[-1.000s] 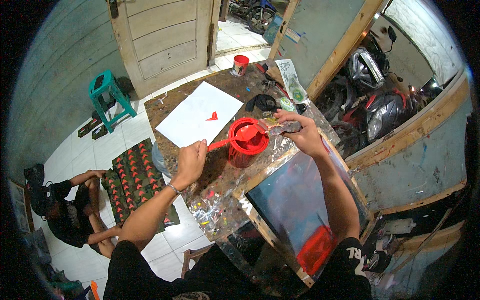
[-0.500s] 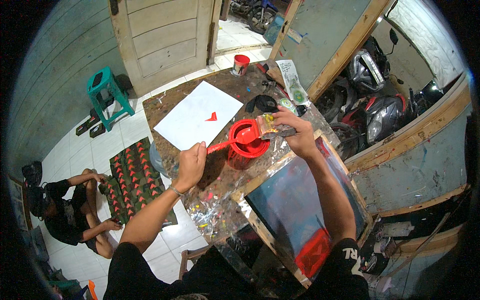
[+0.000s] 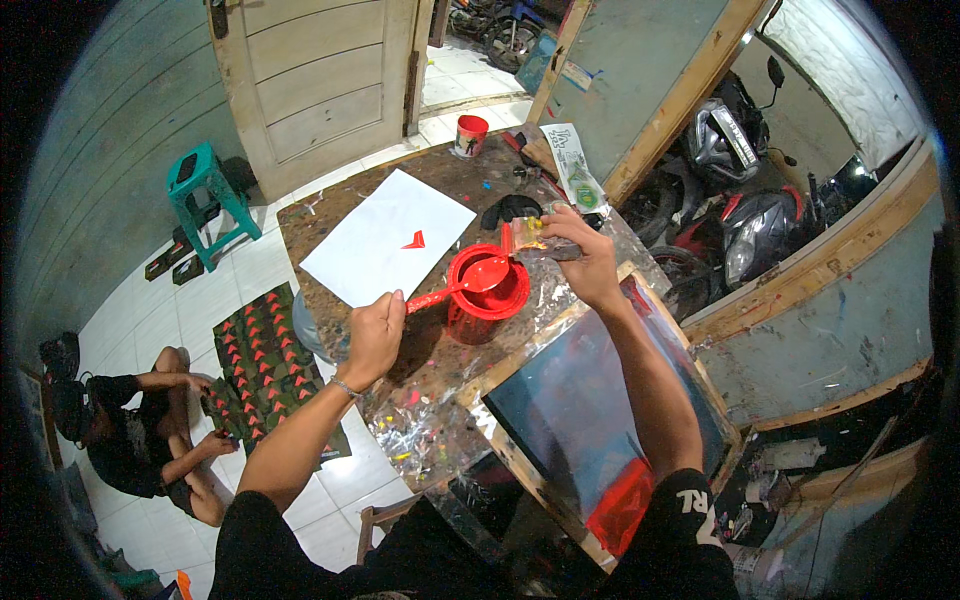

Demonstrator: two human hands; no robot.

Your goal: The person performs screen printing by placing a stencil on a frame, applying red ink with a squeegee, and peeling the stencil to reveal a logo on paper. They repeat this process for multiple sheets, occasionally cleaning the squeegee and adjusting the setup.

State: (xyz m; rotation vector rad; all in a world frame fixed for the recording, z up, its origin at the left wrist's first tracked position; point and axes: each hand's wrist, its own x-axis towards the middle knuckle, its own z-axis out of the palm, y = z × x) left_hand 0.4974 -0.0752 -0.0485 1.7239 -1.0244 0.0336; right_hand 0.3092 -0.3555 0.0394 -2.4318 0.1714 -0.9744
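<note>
My left hand [image 3: 376, 338] is closed round the handle of a red spoon [image 3: 487, 273], whose paint-coated bowl is over the mouth of a red paint pot [image 3: 473, 325]. In my right hand [image 3: 585, 258] is a small squeegee [image 3: 535, 238], its red-smeared edge close to the spoon's tip above the pot's far rim. Whether edge and spoon touch I cannot tell. Left of the pot lies a white sheet of paper [image 3: 370, 225] with a red chevron print [image 3: 414, 240]. Under my right forearm rests a wood-framed printing screen [image 3: 565, 390] with a red paint patch [image 3: 620, 505].
The paint-stained table [image 3: 400, 400] also holds a red-and-white cup [image 3: 470, 135], a black cloth [image 3: 510, 210] and a printed paper strip [image 3: 570, 165]. On the floor at left, a person [image 3: 130, 425] sits beside camouflage fabric [image 3: 265, 360] with red chevrons. A green stool [image 3: 205, 190] stands farther back.
The squeegee has shifted a little up and away from the spoon's bowl. My left hand keeps the spoon over the pot. The whole view has moved slightly.
</note>
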